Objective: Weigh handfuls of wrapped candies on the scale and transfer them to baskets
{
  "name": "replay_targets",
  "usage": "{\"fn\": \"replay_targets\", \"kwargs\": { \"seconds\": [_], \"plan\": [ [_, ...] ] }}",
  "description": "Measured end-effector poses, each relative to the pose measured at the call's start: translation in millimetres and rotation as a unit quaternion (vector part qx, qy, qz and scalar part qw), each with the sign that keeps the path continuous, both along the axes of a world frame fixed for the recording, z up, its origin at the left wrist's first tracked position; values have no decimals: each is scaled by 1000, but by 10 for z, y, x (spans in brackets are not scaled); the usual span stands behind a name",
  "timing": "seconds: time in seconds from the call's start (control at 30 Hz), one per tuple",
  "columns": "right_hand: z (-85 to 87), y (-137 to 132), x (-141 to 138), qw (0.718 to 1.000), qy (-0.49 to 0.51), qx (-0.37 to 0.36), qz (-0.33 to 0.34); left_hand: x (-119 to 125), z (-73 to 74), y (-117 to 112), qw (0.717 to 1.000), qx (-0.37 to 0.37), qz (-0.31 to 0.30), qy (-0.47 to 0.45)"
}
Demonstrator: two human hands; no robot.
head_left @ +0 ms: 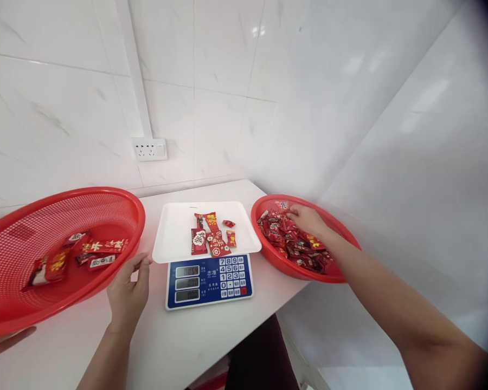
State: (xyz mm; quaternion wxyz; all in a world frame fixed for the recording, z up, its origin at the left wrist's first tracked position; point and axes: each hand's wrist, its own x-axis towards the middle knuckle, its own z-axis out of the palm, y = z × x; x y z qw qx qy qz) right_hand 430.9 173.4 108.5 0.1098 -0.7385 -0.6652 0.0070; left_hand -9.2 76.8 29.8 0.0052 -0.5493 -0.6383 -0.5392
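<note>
My right hand (308, 219) reaches into the right red basket (352, 246), its fingers closed on a small red snack packet (282, 206) near the far rim. Many red-wrapped snacks (274, 230) lie heaped below it. My left hand (129, 290) is beside the left corner of the white tray (168, 233), thumb and forefinger together, nothing visible between them. The tray rests on a blue-fronted digital scale (209, 303). Several red packets lie on the tray, among them a patterned packet (217, 245), a dark red packet (198, 241) and a tiny wrapped piece (229, 223).
At left, a larger red mesh basket (136, 216) holds several bigger red packets (101, 246). Another person's hand (8, 344) is under its near rim. Everything stands on a white table (174, 346) against tiled walls, with a socket (149, 149) behind.
</note>
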Motion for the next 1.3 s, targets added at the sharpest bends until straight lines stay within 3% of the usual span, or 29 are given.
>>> {"fn": "replay_targets", "kwargs": {
  "seconds": [0.13, 0.23, 0.3, 0.47, 0.63, 0.77, 1.3],
  "plan": [
    [203, -75, -453, 982, 147, 62, 102, -8, 6, 0, 1000, -4, -5, -1],
    [255, -160, -802, 957, 218, 13, 190, -10, 16, -9, 1000, -10, -1, -11],
    [261, -234, -929, 952, 218, -22, 212, -7, 21, -17, 1000, -15, 4, -23],
    [162, -528, -846, 974, 133, -18, 185, 21, 31, -37, 998, -22, 8, -59],
    [-159, -852, -660, 983, 122, -69, 116, 40, 31, -43, 998, -18, -12, -66],
    [-347, -948, -644, 994, 54, -82, 50, 41, 7, -35, 998, -30, -12, -61],
    [-362, -943, -686, 993, 36, -104, 51, 50, -8, -21, 998, -30, -8, -57]
  ]
}}
